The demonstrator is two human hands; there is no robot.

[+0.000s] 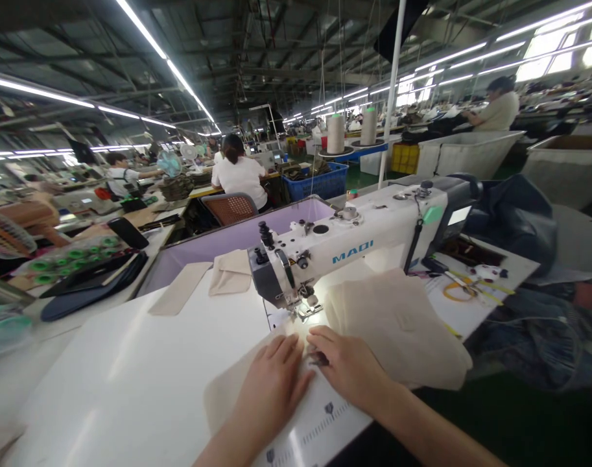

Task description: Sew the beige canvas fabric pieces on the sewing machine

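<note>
Closely paired, left hand (276,371) flat on beige cloth (226,388), right hand (350,367) curled around a small dark object (318,359)

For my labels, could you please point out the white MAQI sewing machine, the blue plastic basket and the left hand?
White MAQI sewing machine (351,239), head view: side of arm.
Blue plastic basket (319,187), head view: wall.
Left hand (273,375), head view: back.

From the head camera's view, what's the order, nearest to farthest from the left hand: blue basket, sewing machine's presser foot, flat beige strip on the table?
1. Presser foot: just ahead, slightly right of the left hand.
2. Flat beige strip: farther off, ahead and to the left.
3. Blue basket: farthest, in the background.
</note>
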